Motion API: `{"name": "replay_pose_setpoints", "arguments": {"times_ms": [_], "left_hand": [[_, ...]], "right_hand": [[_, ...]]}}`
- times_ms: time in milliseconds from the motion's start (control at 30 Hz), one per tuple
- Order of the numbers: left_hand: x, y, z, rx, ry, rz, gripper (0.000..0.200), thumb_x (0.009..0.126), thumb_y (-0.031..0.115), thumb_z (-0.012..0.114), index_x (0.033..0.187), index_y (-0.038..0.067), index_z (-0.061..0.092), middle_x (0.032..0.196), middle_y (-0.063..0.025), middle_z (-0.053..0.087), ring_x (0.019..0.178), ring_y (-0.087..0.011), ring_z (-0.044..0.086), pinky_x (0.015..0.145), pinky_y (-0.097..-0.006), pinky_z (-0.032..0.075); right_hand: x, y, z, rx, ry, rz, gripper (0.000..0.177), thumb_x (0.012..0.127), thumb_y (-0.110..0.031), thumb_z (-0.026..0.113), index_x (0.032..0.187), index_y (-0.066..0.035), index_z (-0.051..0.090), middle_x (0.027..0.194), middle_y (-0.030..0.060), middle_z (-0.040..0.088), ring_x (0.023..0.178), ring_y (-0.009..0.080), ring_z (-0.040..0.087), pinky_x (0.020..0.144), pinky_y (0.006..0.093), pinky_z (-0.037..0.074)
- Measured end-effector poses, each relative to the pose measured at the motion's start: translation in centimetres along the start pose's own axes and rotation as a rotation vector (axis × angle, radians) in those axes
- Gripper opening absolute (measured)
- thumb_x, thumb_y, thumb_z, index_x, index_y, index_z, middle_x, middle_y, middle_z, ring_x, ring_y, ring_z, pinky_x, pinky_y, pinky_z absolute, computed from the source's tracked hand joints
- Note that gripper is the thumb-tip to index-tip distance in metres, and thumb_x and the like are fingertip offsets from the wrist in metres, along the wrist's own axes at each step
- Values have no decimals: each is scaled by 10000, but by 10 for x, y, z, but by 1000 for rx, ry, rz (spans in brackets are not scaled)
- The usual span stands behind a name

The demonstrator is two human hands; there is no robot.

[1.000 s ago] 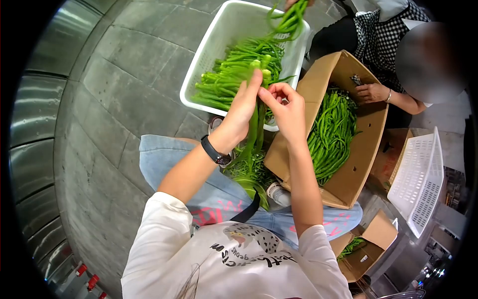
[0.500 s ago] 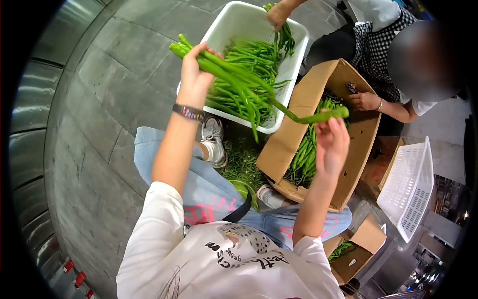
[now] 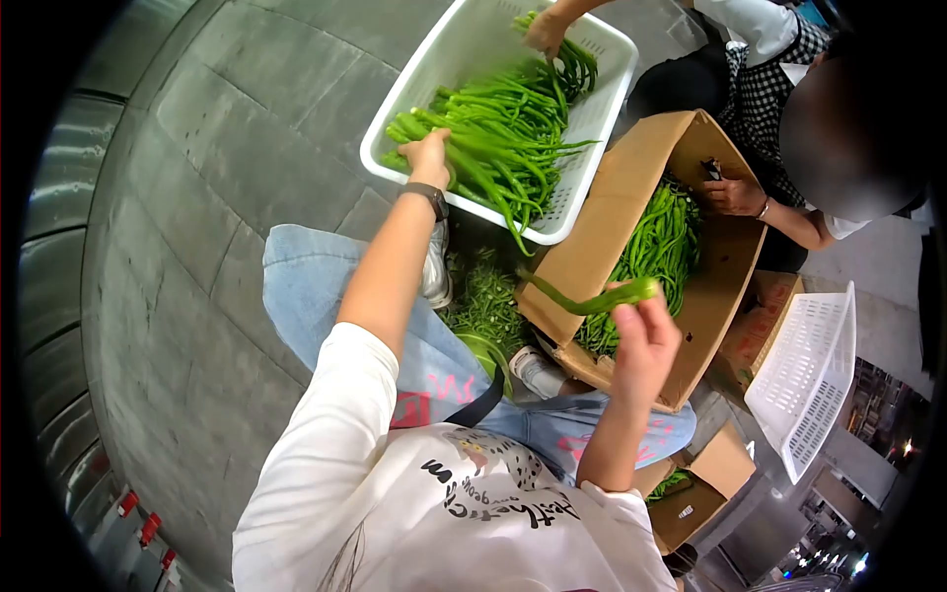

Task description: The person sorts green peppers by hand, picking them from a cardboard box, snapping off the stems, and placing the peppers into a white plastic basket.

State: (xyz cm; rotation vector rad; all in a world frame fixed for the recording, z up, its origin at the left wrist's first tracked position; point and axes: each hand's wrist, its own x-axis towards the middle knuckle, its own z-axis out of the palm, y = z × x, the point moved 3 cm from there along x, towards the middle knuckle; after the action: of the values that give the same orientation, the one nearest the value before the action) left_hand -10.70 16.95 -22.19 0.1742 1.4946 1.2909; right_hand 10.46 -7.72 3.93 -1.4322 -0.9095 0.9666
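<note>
My left hand (image 3: 428,161) is over the near left side of the white basket (image 3: 380,128), its fingers round a bunch of green peppers (image 3: 473,163). More long green peppers (image 3: 523,109) lie in the basket. Between the thumb and fingers of my right hand (image 3: 643,340) is one curved green pepper (image 3: 597,301), in front of the cardboard box (image 3: 592,212). That box holds a heap of green peppers (image 3: 663,232).
A co-worker (image 3: 760,99) sits at the upper right, one hand in the basket and the other in the box. A white perforated crate (image 3: 804,365) and a smaller box (image 3: 725,459) are at the right. Green scraps (image 3: 488,301) lie between my feet.
My left hand has come down with its bunch into the basket's near left side. My right hand has moved a little lower and left, its pepper now apart from the bunch.
</note>
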Motion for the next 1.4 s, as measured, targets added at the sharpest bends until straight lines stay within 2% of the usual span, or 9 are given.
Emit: {"name": "replay_pose_setpoints", "arguments": {"times_ms": [300,400,467,600,700,767,833,1267,1400], "left_hand": [[33,-18,2,49,12,2,798,640,109,746,1293,-100,338,1152,-177,552,1060,-305,517,926,-417,397],[-20,34,9,453,195,176,837,624,113,742,1297,-99,293,1284,-246,372,1162,-346,439,972,-387,381],[-55,65,18,409,65,204,901,643,109,724,1353,-95,209,1391,-272,185,1235,-368,361,1015,-388,338],[-80,90,40,203,-259,282,749,690,113,707,1312,-34,317,1341,-197,321,1196,-285,401,959,-376,366],[-168,124,61,169,-536,368,592,757,93,664,1274,-1,390,1277,-140,425,1147,-233,464,939,-348,394],[-198,129,65,248,-691,499,471,825,79,609,1256,15,430,1225,-118,491,1102,-210,524,938,-324,417],[-208,125,60,321,-750,555,434,838,81,604,1241,24,454,1220,-101,496,1093,-204,533,919,-315,432],[-199,115,48,244,-785,336,286,853,79,579,1127,15,528,1139,-95,537,1007,-184,573,850,-308,466],[-175,126,47,205,-643,336,244,846,80,572,1075,3,544,1018,-88,591,911,-178,605,803,-302,486]], "right_hand": [[-41,61,0,-464,-158,41,255,758,-78,695,1005,-42,641,922,44,553,730,121,494,620,229,413],[-26,61,-56,-481,-10,89,158,788,-59,661,944,-33,651,931,42,576,715,81,513,588,198,411],[-7,77,-100,-583,136,73,124,799,-91,660,902,-22,663,841,42,604,666,81,531,532,211,411],[37,202,-191,-1092,-73,468,161,790,-73,626,937,-28,673,799,104,670,707,197,635,623,296,503],[40,247,-170,-1562,-396,101,313,781,-66,609,1091,-105,632,1088,129,608,1002,248,590,764,328,493],[40,257,-149,-1768,-987,-194,420,793,-130,582,1205,-205,550,1350,98,421,1273,289,367,978,440,375],[42,282,-154,-1954,-1179,-478,439,872,-228,515,1300,-297,448,1441,16,308,1365,252,216,1020,619,236],[49,257,-195,-1676,-1307,-745,255,815,-173,504,1067,-169,540,1049,16,532,1030,185,477,906,473,364],[38,258,-186,-1596,-1057,-799,294,809,-159,508,1102,-147,513,968,10,533,964,180,489,852,397,375]]}}
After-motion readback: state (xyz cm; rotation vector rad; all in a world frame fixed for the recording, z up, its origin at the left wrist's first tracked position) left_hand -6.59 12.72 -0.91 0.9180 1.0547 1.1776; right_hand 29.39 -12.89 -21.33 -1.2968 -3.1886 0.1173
